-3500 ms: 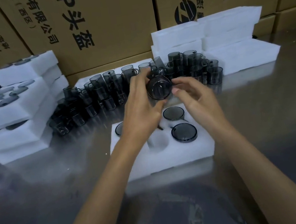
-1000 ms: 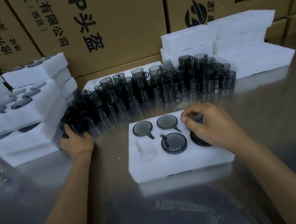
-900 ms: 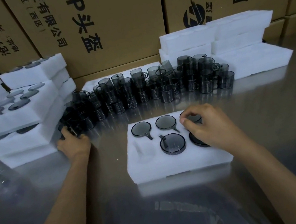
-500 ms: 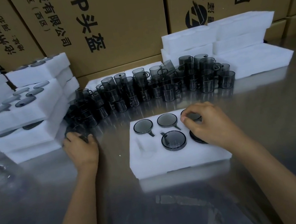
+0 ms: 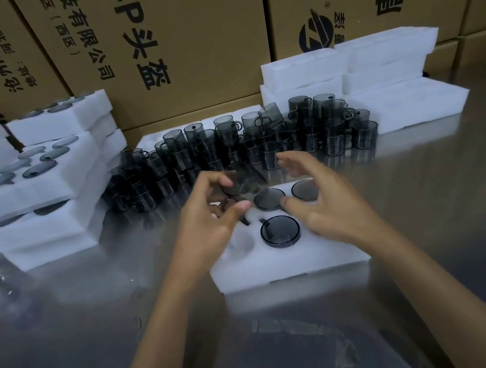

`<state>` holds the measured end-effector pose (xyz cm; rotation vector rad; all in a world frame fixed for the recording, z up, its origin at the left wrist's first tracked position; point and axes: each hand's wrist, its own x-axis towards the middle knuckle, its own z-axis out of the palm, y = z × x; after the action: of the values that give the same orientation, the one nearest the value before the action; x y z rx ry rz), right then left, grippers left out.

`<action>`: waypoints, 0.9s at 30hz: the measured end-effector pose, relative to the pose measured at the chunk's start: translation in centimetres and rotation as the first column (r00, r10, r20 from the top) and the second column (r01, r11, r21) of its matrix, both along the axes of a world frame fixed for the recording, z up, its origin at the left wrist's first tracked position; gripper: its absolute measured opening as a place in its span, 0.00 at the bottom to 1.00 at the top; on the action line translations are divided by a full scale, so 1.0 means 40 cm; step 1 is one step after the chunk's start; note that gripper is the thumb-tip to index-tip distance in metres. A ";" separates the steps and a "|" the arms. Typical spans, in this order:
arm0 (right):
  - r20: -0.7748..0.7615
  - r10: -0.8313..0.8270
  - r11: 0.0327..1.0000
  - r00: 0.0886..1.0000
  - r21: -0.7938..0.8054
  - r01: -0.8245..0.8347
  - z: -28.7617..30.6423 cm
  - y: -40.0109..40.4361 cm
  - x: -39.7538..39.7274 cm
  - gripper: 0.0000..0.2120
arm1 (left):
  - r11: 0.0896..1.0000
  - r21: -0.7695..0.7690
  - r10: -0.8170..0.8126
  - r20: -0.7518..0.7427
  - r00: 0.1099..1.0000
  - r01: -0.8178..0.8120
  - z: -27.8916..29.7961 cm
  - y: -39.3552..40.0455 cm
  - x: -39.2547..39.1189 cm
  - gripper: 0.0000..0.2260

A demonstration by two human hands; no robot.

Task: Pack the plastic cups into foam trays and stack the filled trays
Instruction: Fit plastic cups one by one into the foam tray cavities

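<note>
Now the foam tray (image 5: 287, 259) sits under both hands, with one hole just below the left hand (image 5: 210, 226) still empty. That hand has come back from the cup pile (image 5: 246, 148) and grips a blurry cup (image 5: 243, 180). The right hand (image 5: 329, 202) has lifted off the tray and is open beside it. The cup's handle is too blurry to see.

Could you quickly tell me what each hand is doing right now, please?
Left hand: grips a blurred smoky cup above the foam tray.
Right hand: open, holding nothing.
</note>
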<state>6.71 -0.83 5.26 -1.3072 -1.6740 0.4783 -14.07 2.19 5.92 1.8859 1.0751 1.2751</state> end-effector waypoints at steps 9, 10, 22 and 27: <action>0.147 0.062 0.990 0.987 0.119 -0.080 -0.013 -0.008 -0.036 0.32 | 0.989 0.093 -0.096 -0.149 0.984 0.111 0.003 -0.028 0.023 0.30; 0.160 0.031 0.988 0.987 0.145 -0.054 -0.013 -0.007 -0.037 0.30 | 0.990 0.094 -0.091 -0.147 0.985 0.106 0.002 -0.026 0.020 0.30; 0.134 -0.119 0.950 0.984 0.302 0.073 -0.024 -0.011 -0.060 0.24 | 0.965 -0.133 -0.208 0.135 0.969 0.226 0.009 -0.026 0.017 0.26; 0.139 -0.043 0.966 0.989 0.259 0.005 -0.022 -0.015 -0.073 0.31 | 0.984 -0.123 -0.105 0.186 0.977 0.129 0.018 -0.022 0.006 0.21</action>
<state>3.81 -1.44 4.38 -1.1898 -1.7700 0.1460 -13.82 1.32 6.62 1.6749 0.9186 1.2464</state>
